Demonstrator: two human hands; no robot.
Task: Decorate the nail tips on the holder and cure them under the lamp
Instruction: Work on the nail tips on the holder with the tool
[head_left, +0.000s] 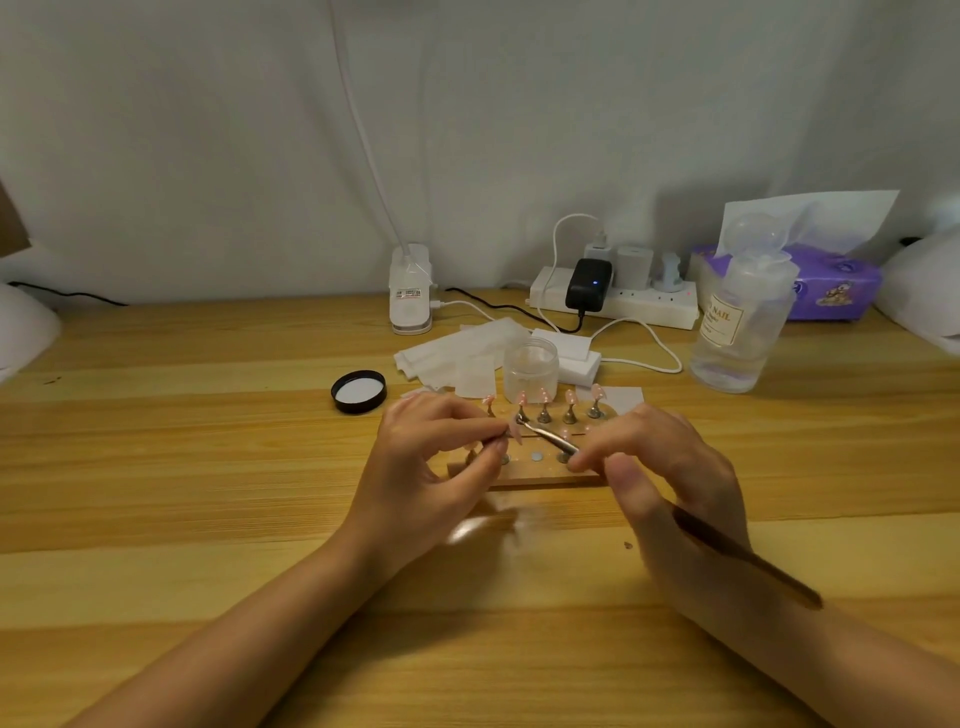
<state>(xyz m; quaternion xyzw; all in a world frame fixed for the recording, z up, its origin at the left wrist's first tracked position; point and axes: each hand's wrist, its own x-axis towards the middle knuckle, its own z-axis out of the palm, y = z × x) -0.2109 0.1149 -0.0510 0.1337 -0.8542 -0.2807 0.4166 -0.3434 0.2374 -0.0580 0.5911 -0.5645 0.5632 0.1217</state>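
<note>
A wooden nail-tip holder (540, 475) lies on the desk in front of me, with several pink nail tips (570, 399) standing on small metal stands along its back row. My left hand (431, 467) pinches one pink nail tip (516, 431) over the holder. My right hand (660, 483) grips metal tweezers (550, 437) whose tip meets that nail tip. A brown stick-like tool (748, 558) also runs back out of my right hand. A white clip-on lamp (410, 291) stands at the back of the desk.
A frosted jar (530, 371) stands behind the holder, its black lid (359, 392) to the left. White wipes (457, 351) lie nearby. A clear liquid bottle (737, 332), power strip (623, 301) with cables, and purple tissue pack (831, 288) fill the back right.
</note>
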